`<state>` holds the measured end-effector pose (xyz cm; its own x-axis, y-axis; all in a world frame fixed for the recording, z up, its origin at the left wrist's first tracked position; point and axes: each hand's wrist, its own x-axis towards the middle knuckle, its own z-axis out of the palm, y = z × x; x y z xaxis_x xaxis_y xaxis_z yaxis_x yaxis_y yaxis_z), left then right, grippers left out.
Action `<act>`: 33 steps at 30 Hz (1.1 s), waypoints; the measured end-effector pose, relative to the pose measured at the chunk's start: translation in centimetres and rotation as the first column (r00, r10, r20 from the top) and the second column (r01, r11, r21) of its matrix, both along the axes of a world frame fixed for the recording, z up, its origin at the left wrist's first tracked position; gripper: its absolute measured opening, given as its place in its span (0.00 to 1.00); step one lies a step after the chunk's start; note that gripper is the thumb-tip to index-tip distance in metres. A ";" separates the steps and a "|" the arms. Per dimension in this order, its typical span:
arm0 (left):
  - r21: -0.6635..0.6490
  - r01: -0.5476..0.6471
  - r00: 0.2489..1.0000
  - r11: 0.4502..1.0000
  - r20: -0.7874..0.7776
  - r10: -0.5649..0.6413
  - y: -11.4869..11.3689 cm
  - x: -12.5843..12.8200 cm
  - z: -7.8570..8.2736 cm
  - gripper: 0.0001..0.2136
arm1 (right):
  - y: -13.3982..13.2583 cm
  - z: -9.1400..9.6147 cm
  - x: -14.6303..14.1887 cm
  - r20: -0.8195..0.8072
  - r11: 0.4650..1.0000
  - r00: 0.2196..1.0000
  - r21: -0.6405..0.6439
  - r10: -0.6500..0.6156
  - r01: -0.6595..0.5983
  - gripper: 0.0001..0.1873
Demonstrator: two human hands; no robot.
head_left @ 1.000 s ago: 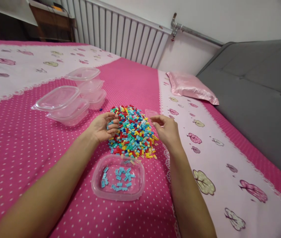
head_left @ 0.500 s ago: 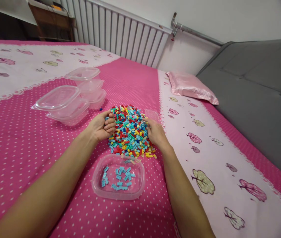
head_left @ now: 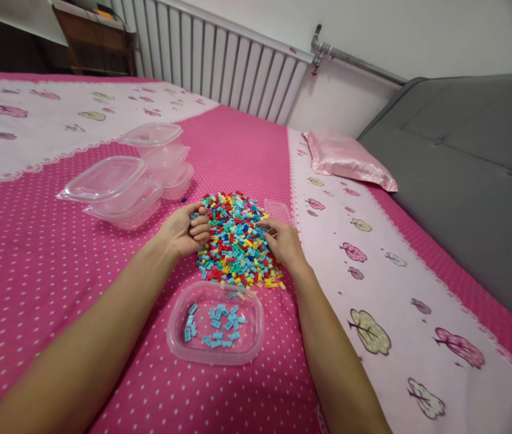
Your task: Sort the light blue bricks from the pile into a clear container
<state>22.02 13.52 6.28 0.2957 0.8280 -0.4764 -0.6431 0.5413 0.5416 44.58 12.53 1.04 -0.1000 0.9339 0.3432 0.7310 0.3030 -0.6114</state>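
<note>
A heap of small toy building bricks (head_left: pixel 237 241) in red, yellow, green and blue lies on the pink bedspread. At its left edge rests my left hand (head_left: pixel 187 230), palm turned up with the fingers curled in; whatever they hold, if anything, is hidden. My right hand (head_left: pixel 283 240) reaches over the heap's right side, thumb and forefinger apart and pointing at the bricks, with nothing visible between them. Nearer to me stands a clear plastic container (head_left: pixel 176 346) with several light blue bricks (head_left: pixel 218 342) spread over its bottom.
Several clear plastic containers (head_left: pixel 123 196) are stacked at the left beyond my left hand. A single dark blue brick (head_left: pixel 184 199) lies beside them. Behind my right hand is a clear lid (head_left: pixel 277 210). Farther off are a pink pillow (head_left: pixel 350 161), a grey headboard (head_left: pixel 464 157) and a radiator (head_left: pixel 220 57).
My right hand has shifted slightly left over the heap, and its thumb and forefinger have spread apart. My left hand and the containers look unmoved.
</note>
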 end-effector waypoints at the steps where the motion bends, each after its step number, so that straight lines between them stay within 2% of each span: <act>1: -0.009 -0.003 1.000 1.000 0.008 0.003 0.0 0.0 0.0 0.16 | 0.0 0.0 0.0 0.003 1.000 1.000 0.004 -0.007 0.007 0.17; 8: -0.028 -0.009 0.999 1.000 0.032 0.010 0.0 -0.1 0.0 0.14 | -0.2 0.6 0.0 -0.046 0.998 0.997 -0.036 -0.060 0.058 0.12; 14: -0.054 0.021 0.998 0.998 0.064 -0.018 -0.2 0.1 0.4 0.13 | -0.3 1.4 0.4 -0.208 0.992 0.971 -0.066 -0.116 0.104 0.12; 20: -0.027 0.087 0.996 0.996 0.034 -0.086 -0.3 0.2 0.4 0.12 | -0.2 1.6 0.6 -0.372 0.993 0.923 -0.104 -0.096 0.061 0.12; 25: -0.017 0.121 0.992 0.992 -0.041 -0.122 -0.5 0.4 0.7 0.12 | -0.5 2.1 0.2 -0.525 0.993 0.850 -0.116 -0.035 -0.030 0.12; 30: -0.012 0.142 0.988 0.990 -0.062 -0.143 -0.9 0.7 1.0 0.12 | -1.4 3.5 -0.4 -0.596 0.995 0.803 -0.064 0.020 -0.073 0.13; 33: 0.017 0.197 0.980 0.980 -0.036 -0.197 -1.0 1.0 0.9 0.16 | -2.2 4.4 -1.1 -0.597 0.994 0.801 -0.048 0.048 -0.095 0.13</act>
<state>23.04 12.48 7.14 0.4378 0.7649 -0.4726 -0.5060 0.6441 0.5736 43.50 10.31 5.43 0.0340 0.9564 0.2900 0.1954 0.2782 -0.9404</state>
